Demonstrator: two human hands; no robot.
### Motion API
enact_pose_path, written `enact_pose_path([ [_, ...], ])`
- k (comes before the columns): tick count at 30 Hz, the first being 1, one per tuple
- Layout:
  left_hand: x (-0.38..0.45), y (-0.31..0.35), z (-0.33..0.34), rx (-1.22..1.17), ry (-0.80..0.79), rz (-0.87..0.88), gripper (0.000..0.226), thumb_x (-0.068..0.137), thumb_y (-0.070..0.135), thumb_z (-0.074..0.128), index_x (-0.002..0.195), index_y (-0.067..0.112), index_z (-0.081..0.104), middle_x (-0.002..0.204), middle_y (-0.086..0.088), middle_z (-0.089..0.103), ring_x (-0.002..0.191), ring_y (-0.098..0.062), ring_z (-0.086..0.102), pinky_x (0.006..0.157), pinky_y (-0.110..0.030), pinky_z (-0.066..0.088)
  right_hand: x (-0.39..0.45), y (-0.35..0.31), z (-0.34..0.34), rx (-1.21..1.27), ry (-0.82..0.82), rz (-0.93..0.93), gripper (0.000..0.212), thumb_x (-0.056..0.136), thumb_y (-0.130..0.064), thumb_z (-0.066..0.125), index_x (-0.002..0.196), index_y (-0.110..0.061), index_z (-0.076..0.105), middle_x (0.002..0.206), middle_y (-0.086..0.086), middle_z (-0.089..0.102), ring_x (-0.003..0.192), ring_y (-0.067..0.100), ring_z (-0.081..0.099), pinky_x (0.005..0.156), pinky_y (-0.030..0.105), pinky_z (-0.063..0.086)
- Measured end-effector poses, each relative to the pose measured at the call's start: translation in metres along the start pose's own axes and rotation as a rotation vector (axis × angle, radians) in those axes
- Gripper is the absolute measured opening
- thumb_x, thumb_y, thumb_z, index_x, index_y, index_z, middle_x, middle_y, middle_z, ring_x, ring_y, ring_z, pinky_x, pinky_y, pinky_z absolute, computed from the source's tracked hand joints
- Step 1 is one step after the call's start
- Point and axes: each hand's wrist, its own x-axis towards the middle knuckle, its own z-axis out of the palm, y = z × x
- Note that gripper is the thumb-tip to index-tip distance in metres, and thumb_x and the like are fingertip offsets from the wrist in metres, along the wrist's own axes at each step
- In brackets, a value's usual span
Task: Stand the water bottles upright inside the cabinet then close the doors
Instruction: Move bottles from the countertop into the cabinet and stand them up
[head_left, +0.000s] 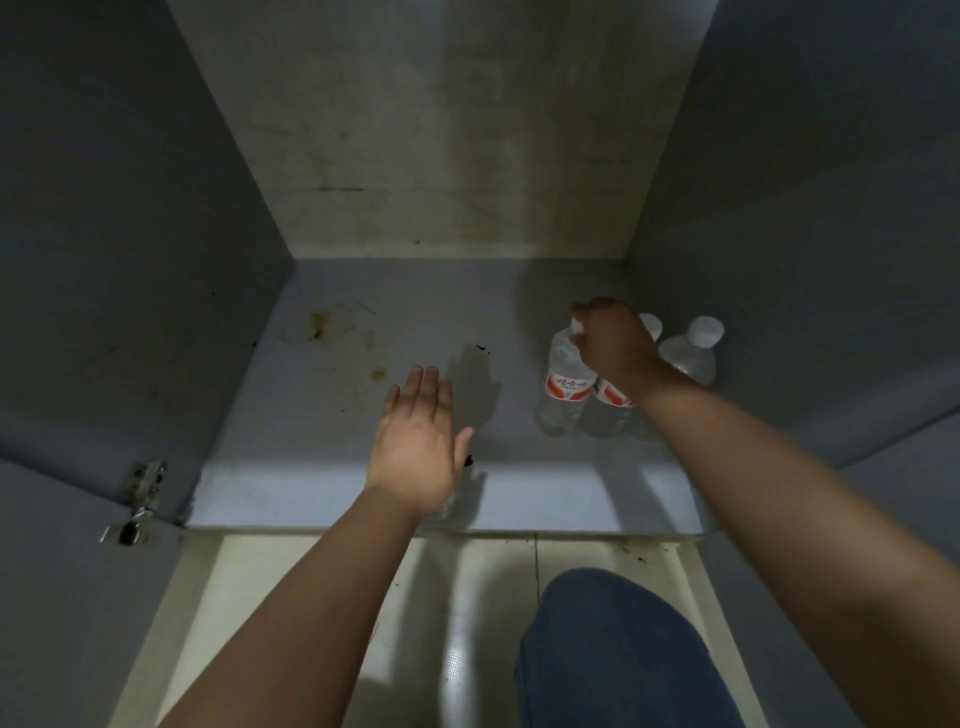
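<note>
Your right hand (613, 340) pinches cap end of front-left water bottle (563, 382), steadying it upright. Bottle cluster (691, 351) stands far right on cabinet floor (337, 426), packed together, touching, so none tips. Your left hand (421, 441) hovers flat, fingers spread, empty, near centre. Cabinet doors not yet closed; left hinge (140, 493) shows open.

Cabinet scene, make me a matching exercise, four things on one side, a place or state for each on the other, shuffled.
Things:
1. left hand
2. right hand
3. hinge
4. bottle with the bare white cap

Places or states:
A. at the cabinet's lower left corner
B. open and flat, holding nothing
C. standing farthest right
D. closed around a bottle's top

Pairs: 1-B, 2-D, 3-A, 4-C
</note>
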Motion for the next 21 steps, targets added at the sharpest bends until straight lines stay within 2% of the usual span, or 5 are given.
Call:
enact_pose_path([
  [8,-0.002,-0.004,-0.011,-0.214,-0.085,0.144,0.067,0.093,0.025,0.050,0.147,0.010,0.014,0.159,-0.009,0.010,0.148,-0.024,0.001,0.121,-0.033,0.007,-0.010,0.007,0.005,0.076,-0.009,-0.059,0.045,0.096,-0.009,0.044,0.141,-0.003,0.035,0.144,0.018,0.040,0.131,0.032,0.041,0.110,0.034,0.031],
  [14,0.000,-0.017,-0.018,-0.266,-0.150,0.048,0.073,0.085,0.004,0.055,0.146,0.005,0.015,0.156,-0.013,0.017,0.146,-0.027,0.011,0.119,-0.029,0.013,-0.016,0.004,0.011,0.044,0.109,-0.078,0.051,0.092,-0.002,0.052,0.140,0.003,0.035,0.150,0.024,0.031,0.139,0.036,0.032,0.115,0.035,0.027],
  [16,-0.001,-0.017,-0.021,-0.349,-0.132,0.053,0.069,0.086,-0.001,0.051,0.146,0.005,0.017,0.156,-0.012,0.018,0.146,-0.024,0.015,0.116,-0.022,0.014,-0.017,0.006,0.021,0.062,0.208,-0.139,0.045,0.066,0.012,0.072,0.110,0.017,0.060,0.116,0.037,0.062,0.107,0.050,0.061,0.088,0.049,0.053],
  [18,-0.006,-0.018,-0.018,-0.334,-0.108,0.036,0.064,0.091,0.005,0.050,0.146,0.005,0.017,0.157,-0.011,0.018,0.145,-0.021,0.019,0.114,-0.020,0.014,-0.017,0.010,0.031,0.051,0.190,-0.142,0.045,0.042,0.019,0.080,0.086,0.018,0.069,0.087,0.034,0.072,0.077,0.049,0.070,0.058,0.057,0.055],
  [21,-0.015,-0.019,-0.009,-0.289,-0.100,-0.076,0.060,0.096,0.019,0.046,0.146,0.005,0.015,0.157,-0.013,0.016,0.140,-0.026,0.032,0.111,-0.029,0.028,-0.017,0.008,0.038,0.027,0.187,-0.170,0.047,0.040,0.023,0.071,0.086,0.019,0.068,0.086,0.034,0.072,0.075,0.050,0.070,0.053,0.061,0.052],
])
